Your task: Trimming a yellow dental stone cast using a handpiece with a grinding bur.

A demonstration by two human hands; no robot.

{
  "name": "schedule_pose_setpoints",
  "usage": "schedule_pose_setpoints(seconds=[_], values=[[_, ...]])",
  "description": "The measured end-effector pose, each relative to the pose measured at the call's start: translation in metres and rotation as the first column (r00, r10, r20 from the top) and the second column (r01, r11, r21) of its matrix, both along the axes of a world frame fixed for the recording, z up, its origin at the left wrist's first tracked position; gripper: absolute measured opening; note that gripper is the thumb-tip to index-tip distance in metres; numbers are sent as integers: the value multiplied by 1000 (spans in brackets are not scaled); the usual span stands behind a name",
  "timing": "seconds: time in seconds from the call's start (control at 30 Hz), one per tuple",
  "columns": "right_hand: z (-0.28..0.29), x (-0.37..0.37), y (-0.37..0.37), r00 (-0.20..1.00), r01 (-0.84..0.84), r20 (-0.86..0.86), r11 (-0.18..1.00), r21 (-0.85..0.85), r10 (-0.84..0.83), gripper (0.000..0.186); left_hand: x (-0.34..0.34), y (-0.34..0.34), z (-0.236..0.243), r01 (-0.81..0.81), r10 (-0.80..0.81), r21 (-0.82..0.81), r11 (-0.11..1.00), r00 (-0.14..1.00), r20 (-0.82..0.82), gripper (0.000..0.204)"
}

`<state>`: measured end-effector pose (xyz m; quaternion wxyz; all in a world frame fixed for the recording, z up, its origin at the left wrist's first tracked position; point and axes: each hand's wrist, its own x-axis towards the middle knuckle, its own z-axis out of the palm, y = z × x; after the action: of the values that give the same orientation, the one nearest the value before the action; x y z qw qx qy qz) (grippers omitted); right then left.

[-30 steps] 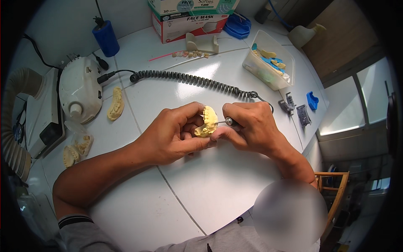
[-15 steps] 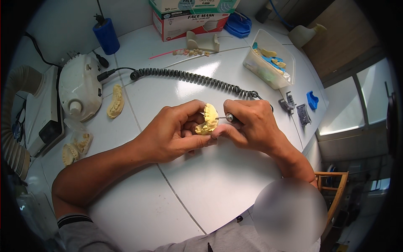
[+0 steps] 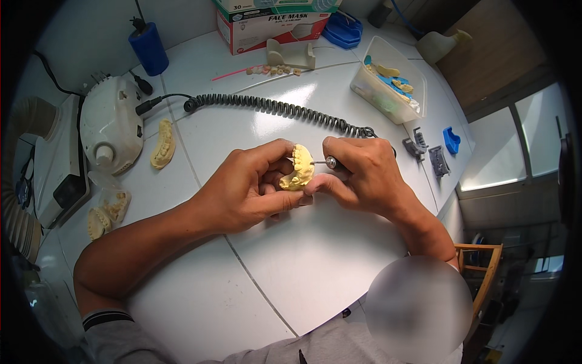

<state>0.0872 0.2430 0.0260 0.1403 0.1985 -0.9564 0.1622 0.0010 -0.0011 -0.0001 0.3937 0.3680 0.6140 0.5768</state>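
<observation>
Over the middle of the white table, my left hand (image 3: 253, 185) grips a pale yellow plaster dental model (image 3: 300, 168), an arch with its row of teeth turned upright. My right hand (image 3: 364, 175) is closed around a rotary handpiece (image 3: 331, 162), most of its body hidden in the fingers. The handpiece's thin metal bit meets the right side of the model, near the teeth. My right thumb rests by the model's lower edge, close to my left fingertips. From behind the right hand a black coiled cord (image 3: 285, 109) runs left to a white control box (image 3: 112, 124).
A yellow dental model (image 3: 163, 144) lies beside the control box, with more plaster pieces (image 3: 99, 222) nearer me. Mask boxes (image 3: 273, 30), a blue case (image 3: 342, 30) and a row of teeth (image 3: 273, 71) sit at the back. A plastic tub (image 3: 388, 82) and grey articulator parts (image 3: 438, 161) stand right.
The dental model has turned slightly in my left hand. Both hands keep nearly the same place and hold, with the bit still at the model. The view has shifted a little.
</observation>
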Motion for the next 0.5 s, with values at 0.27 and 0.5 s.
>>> schedule_pose_setpoints(seconds=[0.27, 0.5], values=[[1, 2, 1, 999, 5, 31, 999, 35, -6, 57, 0, 1, -4, -2, 2, 28, 1000, 1000, 20, 45], [-1, 1, 1, 1000, 3, 22, 1000, 15, -4, 57, 0, 0, -3, -1, 0, 27, 1000, 999, 41, 46]])
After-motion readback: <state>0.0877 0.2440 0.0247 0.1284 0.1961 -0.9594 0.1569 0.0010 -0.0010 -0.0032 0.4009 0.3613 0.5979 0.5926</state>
